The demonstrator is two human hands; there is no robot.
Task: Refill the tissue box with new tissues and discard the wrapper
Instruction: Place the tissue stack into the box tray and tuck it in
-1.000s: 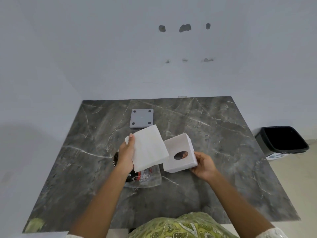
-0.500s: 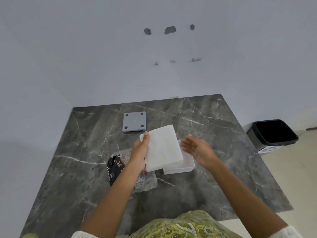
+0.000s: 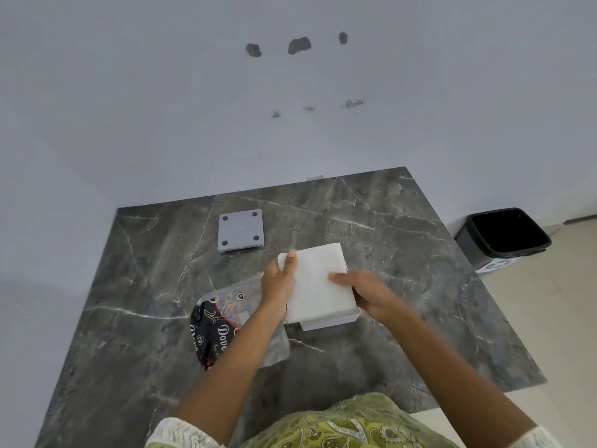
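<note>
A white stack of tissues [image 3: 318, 281] lies over the open white tissue box [image 3: 326, 322], which rests on the dark marble table [image 3: 403, 253]. My left hand [image 3: 277, 281] grips the stack's left edge, thumb on top. My right hand [image 3: 366, 292] holds the stack's right edge, fingers laid on its top. Only the box's near rim shows under the stack. The clear plastic wrapper [image 3: 226, 321] with black and red print lies flat on the table, left of the box and partly under my left forearm.
A grey square plate with four holes [image 3: 240, 230], probably the box's base, lies farther back on the table. A black waste bin [image 3: 504, 236] stands on the floor to the right of the table. A white wall closes the table's far side.
The box went from tilted in my right hand to lying on the table. My right hand let go of it and came onto the stack, which now sits lower over the box.
</note>
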